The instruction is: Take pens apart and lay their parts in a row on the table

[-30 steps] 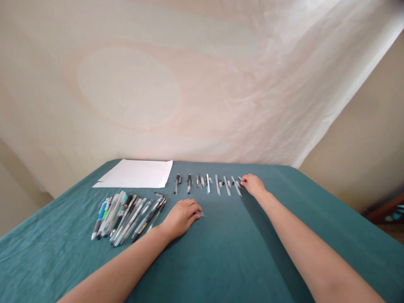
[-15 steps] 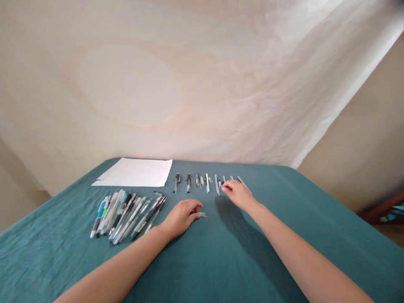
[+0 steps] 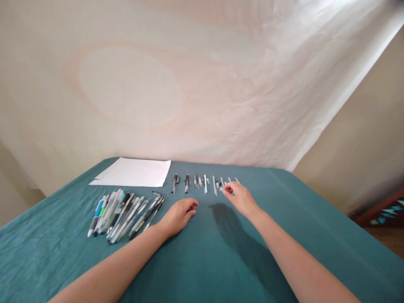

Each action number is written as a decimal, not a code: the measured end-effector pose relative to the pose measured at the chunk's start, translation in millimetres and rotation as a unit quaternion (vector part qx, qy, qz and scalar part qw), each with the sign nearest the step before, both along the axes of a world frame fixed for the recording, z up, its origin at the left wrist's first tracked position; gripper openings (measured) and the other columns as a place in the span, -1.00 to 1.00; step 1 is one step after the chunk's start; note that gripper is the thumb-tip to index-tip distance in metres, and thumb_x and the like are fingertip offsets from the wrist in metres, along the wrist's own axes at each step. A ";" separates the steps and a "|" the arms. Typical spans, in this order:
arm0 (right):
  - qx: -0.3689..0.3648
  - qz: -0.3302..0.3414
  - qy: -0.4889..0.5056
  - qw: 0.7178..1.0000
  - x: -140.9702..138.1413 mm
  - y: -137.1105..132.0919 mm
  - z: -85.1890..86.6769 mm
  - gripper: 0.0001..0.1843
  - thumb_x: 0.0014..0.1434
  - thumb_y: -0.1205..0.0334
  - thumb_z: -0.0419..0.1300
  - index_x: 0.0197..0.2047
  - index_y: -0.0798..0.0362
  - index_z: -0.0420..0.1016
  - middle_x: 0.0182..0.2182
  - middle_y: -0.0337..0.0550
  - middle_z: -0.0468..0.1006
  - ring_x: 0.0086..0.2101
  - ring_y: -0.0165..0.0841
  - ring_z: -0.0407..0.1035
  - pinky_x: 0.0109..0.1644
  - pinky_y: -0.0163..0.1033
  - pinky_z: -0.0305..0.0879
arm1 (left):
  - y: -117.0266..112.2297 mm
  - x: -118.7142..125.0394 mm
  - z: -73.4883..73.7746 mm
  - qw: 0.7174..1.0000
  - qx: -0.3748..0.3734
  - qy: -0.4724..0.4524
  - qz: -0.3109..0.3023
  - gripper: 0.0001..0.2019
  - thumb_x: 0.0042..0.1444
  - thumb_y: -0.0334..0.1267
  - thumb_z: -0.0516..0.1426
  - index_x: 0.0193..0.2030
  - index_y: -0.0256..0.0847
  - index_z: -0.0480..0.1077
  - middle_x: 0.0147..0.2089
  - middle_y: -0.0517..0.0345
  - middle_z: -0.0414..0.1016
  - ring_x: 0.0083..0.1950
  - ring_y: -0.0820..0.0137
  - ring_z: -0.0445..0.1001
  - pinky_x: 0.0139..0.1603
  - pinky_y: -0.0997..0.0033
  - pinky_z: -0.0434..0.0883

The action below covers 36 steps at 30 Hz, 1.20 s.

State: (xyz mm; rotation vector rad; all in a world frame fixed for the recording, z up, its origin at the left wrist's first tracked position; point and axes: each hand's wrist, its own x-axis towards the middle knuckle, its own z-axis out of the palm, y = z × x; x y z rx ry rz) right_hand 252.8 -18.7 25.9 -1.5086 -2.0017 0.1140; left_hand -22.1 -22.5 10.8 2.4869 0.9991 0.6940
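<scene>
My left hand [image 3: 179, 216] rests on the cloth with loosely curved fingers and the thumb apart, holding nothing that I can see. To its left lies a bunch of pens [image 3: 124, 214], mostly clear, white and black barrels. My right hand [image 3: 240, 198] is raised over the cloth, thumb and fingers pinched on a small, pale, see-through piece that looks like a pen cap [image 3: 221, 189]. Just beyond it runs a row of pens and pen parts, including a black pen [image 3: 174, 184], a light blue pen [image 3: 205, 184] and a grey barrel [image 3: 214, 185]. My fingers partly cover the row's right end.
White paper sheets [image 3: 132, 171] lie at the back left of the table with the green cloth [image 3: 202, 261]. A pale hanging sheet [image 3: 202, 105] closes off the back. At the far right stands a reddish-brown piece of furniture [image 3: 378, 212].
The small clear piece beside my left fingertips is gone from the cloth, and a pale piece now shows in my right fingertips. The view has shifted slightly.
</scene>
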 end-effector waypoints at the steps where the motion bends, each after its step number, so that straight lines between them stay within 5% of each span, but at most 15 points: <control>1: 0.012 -0.050 0.020 0.998 22.4 8.6 0.2 -0.81 0.15 0.16 0.05 -0.22 0.05 0.39 -0.28 -0.17 0.47 -0.30 -0.40 0.36 -0.17 -0.30 0.24 | 0.4 -0.5 -0.2 1.000 0.004 0.001 -0.002 -0.82 0.14 -0.35 -0.01 -0.11 -0.18 0.29 -0.21 0.11 0.42 -0.19 0.37 0.39 -0.15 0.41 0.32; 5: -0.026 -0.259 0.023 0.965 102.4 31.8 -19.6 -0.77 0.11 0.13 0.06 -0.26 0.06 0.45 -0.30 -0.12 0.53 -0.30 -0.36 0.39 -0.18 -0.31 0.24 | 2.0 -1.1 -1.6 1.000 0.022 0.004 -0.012 -0.84 0.14 -0.34 -0.01 -0.15 -0.20 0.32 -0.21 0.09 0.41 -0.20 0.37 0.38 -0.15 0.40 0.31; 7: -0.063 -0.298 0.008 0.952 125.5 34.2 -37.1 -0.78 0.08 0.14 0.09 -0.28 0.04 0.47 -0.31 -0.14 0.55 -0.30 -0.36 0.41 -0.21 -0.32 0.24 | 2.5 -0.7 -1.9 0.999 0.027 0.006 -0.017 -0.84 0.14 -0.34 0.00 -0.17 -0.21 0.33 -0.22 0.09 0.41 -0.20 0.37 0.37 -0.15 0.40 0.31; 11: -0.084 -0.328 -0.003 0.941 137.9 32.7 -60.7 -0.79 0.06 0.12 0.11 -0.33 0.02 0.49 -0.33 -0.13 0.55 -0.29 -0.33 0.41 -0.25 -0.31 0.24 | 2.8 0.3 -1.8 0.999 0.032 0.010 -0.022 -0.85 0.14 -0.35 0.00 -0.19 -0.21 0.35 -0.22 0.09 0.40 -0.20 0.37 0.36 -0.15 0.41 0.30; 16: -0.102 -0.385 -0.009 0.917 133.0 42.4 -61.1 -0.68 0.04 -0.04 0.10 -0.35 0.01 0.51 -0.36 -0.05 0.55 -0.33 -0.24 0.42 -0.32 -0.24 0.24 | 2.7 0.4 -1.1 0.999 0.032 0.011 -0.028 -0.85 0.15 -0.34 -0.01 -0.20 -0.20 0.36 -0.23 0.09 0.40 -0.19 0.37 0.36 -0.13 0.40 0.30; 27: -0.136 -0.323 0.010 0.937 117.5 85.0 -58.1 -0.79 -0.04 0.13 0.17 -0.40 0.03 0.58 -0.45 -0.12 0.59 -0.44 -0.36 0.42 -0.44 -0.38 0.18 | 3.3 0.4 -3.8 0.999 0.032 0.008 -0.025 -0.86 0.15 -0.36 0.00 -0.23 -0.18 0.37 -0.23 0.12 0.39 -0.19 0.38 0.36 -0.11 0.42 0.29; 36: -0.149 -0.318 0.014 0.936 119.2 86.1 -64.5 -0.67 -0.04 -0.05 0.14 -0.50 0.03 0.55 -0.55 -0.12 0.55 -0.51 -0.34 0.38 -0.49 -0.33 0.09 | 2.9 -0.6 -2.2 0.999 0.029 0.013 -0.031 -0.87 0.15 -0.37 0.01 -0.23 -0.18 0.37 -0.24 0.13 0.38 -0.19 0.40 0.35 -0.11 0.43 0.28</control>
